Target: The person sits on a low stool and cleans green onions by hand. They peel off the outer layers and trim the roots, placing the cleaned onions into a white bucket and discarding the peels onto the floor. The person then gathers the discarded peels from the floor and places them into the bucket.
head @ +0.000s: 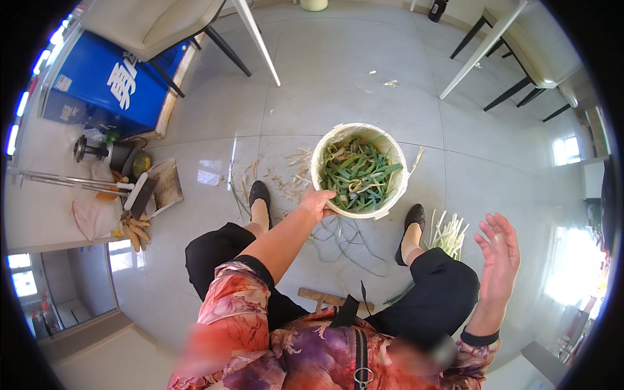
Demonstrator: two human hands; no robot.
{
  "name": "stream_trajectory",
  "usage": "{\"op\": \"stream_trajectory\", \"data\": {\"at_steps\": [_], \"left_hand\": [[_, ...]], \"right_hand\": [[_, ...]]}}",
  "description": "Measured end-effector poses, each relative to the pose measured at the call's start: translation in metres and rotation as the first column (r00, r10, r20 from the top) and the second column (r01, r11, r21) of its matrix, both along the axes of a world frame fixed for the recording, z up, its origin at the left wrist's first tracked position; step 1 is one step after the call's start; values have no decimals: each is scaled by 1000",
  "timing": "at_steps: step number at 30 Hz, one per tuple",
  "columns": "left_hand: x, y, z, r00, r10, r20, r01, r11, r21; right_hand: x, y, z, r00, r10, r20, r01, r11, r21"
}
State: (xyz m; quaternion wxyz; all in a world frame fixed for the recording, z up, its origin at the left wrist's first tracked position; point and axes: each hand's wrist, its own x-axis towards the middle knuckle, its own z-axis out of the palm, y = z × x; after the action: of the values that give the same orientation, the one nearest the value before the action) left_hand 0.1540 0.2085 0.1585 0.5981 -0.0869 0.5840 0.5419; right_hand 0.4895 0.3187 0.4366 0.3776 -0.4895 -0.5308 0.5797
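Observation:
My left hand (319,202) is closed on the near-left rim of a white plastic bucket (397,187), thumb over the edge and fingers beneath it. Cut green leaves and withered stalks (360,170) fill much of the bucket, which tilts towards me. Raised on the right, my right hand (501,253) holds nothing, its fingers slightly bent and partly apart. On the floor beside my right shoe (414,219) lies a bundle of pale-stalked green vegetables (447,235), partly hidden by my knee. Loose green strands (348,243) are strewn between my feet.
Dry peelings (287,178) litter the floor left of the bucket. A dustpan (165,187) and broom (139,195) stand farther left, near a blue box (141,83) bearing writing. Chairs (541,58) and white table legs (258,44) are ahead. A wooden stool (312,294) shows below me.

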Motion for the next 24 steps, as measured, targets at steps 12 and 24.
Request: {"op": "stream_trajectory", "data": {"at_steps": [12,24], "left_hand": [[-8,2,21,998,62,18,-63,997,36],[-105,121,92,915,383,-125,-350,909,225]], "right_hand": [[-46,-32,-30,675,400,619,-664,697,273],[-42,-22,-11,565,496,659,-764,617,190]]}}
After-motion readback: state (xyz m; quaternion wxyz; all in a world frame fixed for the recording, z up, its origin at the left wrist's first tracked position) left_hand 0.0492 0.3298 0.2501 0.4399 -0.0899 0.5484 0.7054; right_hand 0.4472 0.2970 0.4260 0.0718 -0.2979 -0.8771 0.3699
